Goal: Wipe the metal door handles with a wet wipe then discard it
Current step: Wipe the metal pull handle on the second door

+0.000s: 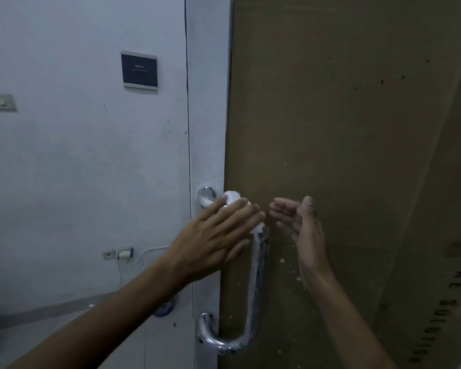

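A brown cardboard sheet (pixel 343 129) fills the right side of the view, with one line of dark printed lettering (pixel 442 302) near its right edge, too blurred to read. To its left stands one pale door (pixel 208 115) and a grey-white wall (pixel 77 169). One curved chrome door handle (pixel 253 288), wrapped in clear film, is fixed to the door at two mounts and runs down from the grip, bending back at the bottom. Two hands reach in. The left hand (pixel 210 235) lies over the top of the handle with fingers fairly straight, pressing one white wet wipe (pixel 233 199) against the metal; the wipe bulges out above and below the fingers. Just right of it, apart from the handle, the right hand (pixel 301 222) hovers with loosely curled fingers and holds nothing. On the wall, up and left of the grip, hang one dark panel (pixel 139 70) and one light switch (pixel 2 102). Low and left sit what may be two small sockets (pixel 117 253), one trailing a thin white cable (pixel 149 251).
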Tool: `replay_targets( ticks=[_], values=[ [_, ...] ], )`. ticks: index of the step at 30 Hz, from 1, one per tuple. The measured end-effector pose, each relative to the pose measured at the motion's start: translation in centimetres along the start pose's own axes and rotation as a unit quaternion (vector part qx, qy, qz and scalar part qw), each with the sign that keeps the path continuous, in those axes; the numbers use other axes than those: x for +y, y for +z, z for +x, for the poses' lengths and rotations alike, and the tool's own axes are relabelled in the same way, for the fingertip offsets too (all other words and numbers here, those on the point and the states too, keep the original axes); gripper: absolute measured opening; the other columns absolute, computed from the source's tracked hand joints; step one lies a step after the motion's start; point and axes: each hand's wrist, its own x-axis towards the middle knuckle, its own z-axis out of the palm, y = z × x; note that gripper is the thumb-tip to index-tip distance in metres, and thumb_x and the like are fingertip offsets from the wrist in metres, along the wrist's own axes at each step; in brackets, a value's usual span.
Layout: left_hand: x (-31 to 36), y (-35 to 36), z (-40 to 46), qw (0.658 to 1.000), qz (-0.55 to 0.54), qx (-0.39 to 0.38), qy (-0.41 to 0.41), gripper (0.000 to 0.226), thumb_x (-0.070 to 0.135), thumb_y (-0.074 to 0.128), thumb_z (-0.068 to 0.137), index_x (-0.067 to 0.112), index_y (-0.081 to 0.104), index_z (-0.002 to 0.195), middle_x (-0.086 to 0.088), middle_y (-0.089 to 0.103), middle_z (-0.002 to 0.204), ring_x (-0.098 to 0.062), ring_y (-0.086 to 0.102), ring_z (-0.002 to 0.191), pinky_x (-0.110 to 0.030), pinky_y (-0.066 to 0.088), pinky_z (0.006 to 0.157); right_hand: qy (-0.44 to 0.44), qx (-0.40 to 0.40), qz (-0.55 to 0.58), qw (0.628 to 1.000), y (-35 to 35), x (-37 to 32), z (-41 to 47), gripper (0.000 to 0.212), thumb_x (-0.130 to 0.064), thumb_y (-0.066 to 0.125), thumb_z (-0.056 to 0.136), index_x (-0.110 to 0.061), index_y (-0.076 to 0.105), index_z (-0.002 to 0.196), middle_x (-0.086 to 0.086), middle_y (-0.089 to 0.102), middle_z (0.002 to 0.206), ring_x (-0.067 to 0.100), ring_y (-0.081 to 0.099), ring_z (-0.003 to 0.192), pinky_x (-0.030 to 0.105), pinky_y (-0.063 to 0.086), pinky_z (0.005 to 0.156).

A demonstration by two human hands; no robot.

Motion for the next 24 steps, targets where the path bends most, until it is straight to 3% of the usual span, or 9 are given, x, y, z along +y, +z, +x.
replay_targets(
  ticks=[4, 8, 11, 14, 17, 21, 24],
  values=[
    [-0.2, 1.9, -2.0, 0.992, -0.029, 0.065, -0.102, 0.058, 0.04, 0.03, 0.102, 0.015, 0.017, 0.153, -0.007, 0.019, 0.159, -0.022, 0.015, 0.149, -0.044, 0.014, 0.121, -0.01, -0.024, -0.005, 1.0, -0.8, 0.4, -0.3, 0.061, -0.058, 0.024, 0.091, -0.019, 0.069, 0.104, -0.003, 0.075, 0.103, 0.012, 0.069, 0.101, 0.028, 0.05, 0.088],
    [1.0, 2.4, -1.7, 0.987, -0.014, 0.079, -0.136, 0.064, 0.044, 0.034, 0.1, 0.011, 0.017, 0.151, -0.009, 0.016, 0.159, -0.026, 0.015, 0.148, -0.046, 0.015, 0.12, -0.008, -0.044, -0.017, 0.999, -1.2, 0.8, -0.4, 0.061, -0.058, 0.023, 0.093, -0.021, 0.069, 0.105, -0.004, 0.074, 0.105, 0.012, 0.068, 0.102, 0.028, 0.05, 0.086],
    [2.0, 1.4, 0.3, 0.991, 0.031, 0.051, -0.118, 0.06, 0.046, 0.029, 0.101, 0.009, 0.028, 0.148, -0.014, 0.034, 0.152, -0.029, 0.027, 0.143, -0.048, 0.018, 0.119, -0.004, -0.045, -0.012, 0.999, -0.8, 0.8, -0.4, 0.06, -0.056, 0.024, 0.092, -0.019, 0.069, 0.106, -0.002, 0.074, 0.104, 0.013, 0.069, 0.1, 0.025, 0.052, 0.084],
    [3.5, 0.2, 2.4, 0.991, 0.083, 0.013, -0.102, 0.055, 0.047, 0.032, 0.101, 0.007, 0.053, 0.132, -0.014, 0.058, 0.128, -0.031, 0.05, 0.126, -0.051, 0.03, 0.114, -0.005, -0.04, 0.002, 0.999, -0.1, 0.9, -0.4, 0.057, -0.05, 0.024, 0.096, -0.014, 0.068, 0.107, -0.001, 0.075, 0.101, 0.012, 0.07, 0.097, 0.019, 0.054, 0.078],
    [4.8, -0.2, 3.3, 0.99, 0.114, -0.023, -0.083, 0.053, 0.047, 0.031, 0.1, 0.009, 0.061, 0.124, -0.01, 0.062, 0.121, -0.03, 0.054, 0.123, -0.051, 0.031, 0.114, -0.001, -0.021, 0.001, 1.0, 0.4, 1.2, -0.4, 0.053, -0.044, 0.024, 0.102, -0.015, 0.069, 0.106, -0.001, 0.075, 0.1, 0.009, 0.069, 0.096, 0.019, 0.053, 0.078],
    [4.0, 0.4, 1.0, 0.991, 0.128, -0.004, -0.035, 0.054, 0.04, 0.023, 0.102, 0.012, 0.036, 0.147, -0.01, 0.041, 0.15, -0.028, 0.032, 0.142, -0.05, 0.018, 0.117, 0.003, -0.001, -0.001, 1.0, 0.5, 1.4, -0.4, 0.053, -0.04, 0.022, 0.104, -0.014, 0.068, 0.108, 0.003, 0.073, 0.107, 0.011, 0.069, 0.099, 0.021, 0.053, 0.083],
    [2.4, 0.8, -1.0, 0.99, 0.142, 0.02, 0.002, 0.057, 0.037, 0.027, 0.101, 0.016, 0.018, 0.154, -0.007, 0.018, 0.16, -0.026, 0.017, 0.147, -0.049, 0.014, 0.118, 0.008, -0.001, 0.009, 1.0, 0.1, 1.5, -0.7, 0.053, -0.04, 0.021, 0.104, -0.013, 0.067, 0.108, 0.006, 0.072, 0.109, 0.014, 0.069, 0.101, 0.025, 0.052, 0.088]
  ],
)
